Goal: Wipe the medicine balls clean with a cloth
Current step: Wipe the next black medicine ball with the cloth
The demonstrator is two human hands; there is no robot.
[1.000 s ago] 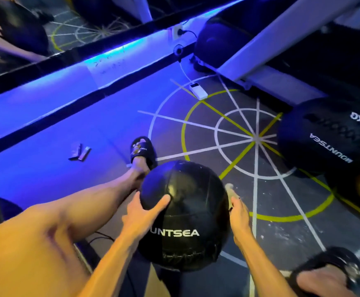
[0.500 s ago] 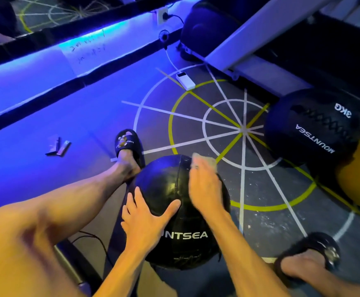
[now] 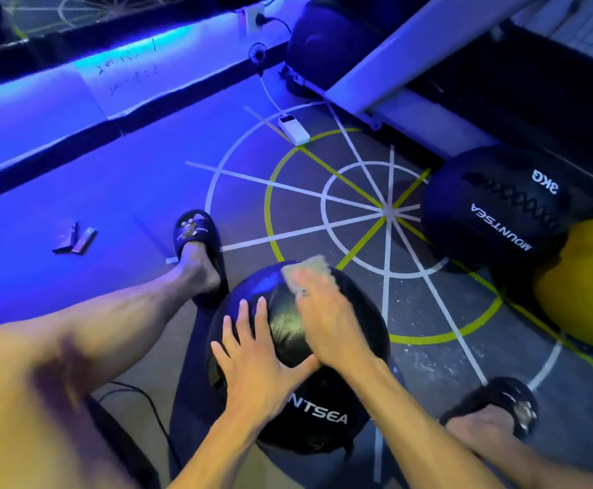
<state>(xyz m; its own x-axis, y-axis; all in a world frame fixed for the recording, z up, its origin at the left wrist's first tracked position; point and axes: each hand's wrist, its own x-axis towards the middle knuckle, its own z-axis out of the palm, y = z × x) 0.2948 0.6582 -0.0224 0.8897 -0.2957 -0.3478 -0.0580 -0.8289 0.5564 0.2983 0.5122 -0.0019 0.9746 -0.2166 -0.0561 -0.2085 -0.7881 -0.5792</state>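
Black medicine ball (image 3: 288, 326): the right hand (image 3: 326, 319), pressing the cloth (image 3: 305, 268) flat-fingered, has swept from its side onto the top; left hand (image 3: 259, 361) spread, steadying; wiping underway.

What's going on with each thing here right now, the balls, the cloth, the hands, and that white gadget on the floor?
near medicine ball: on the floor between the feet, being wiped.
cloth: pressed on the ball's far top.
right hand: on the cloth, blurred with motion.
left hand: fingers spread flat on the ball, steadying it.
3KG ball: on the floor, untouched.
yellow ball: beside it, partly out of frame.
white device: on the floor, cable attached.
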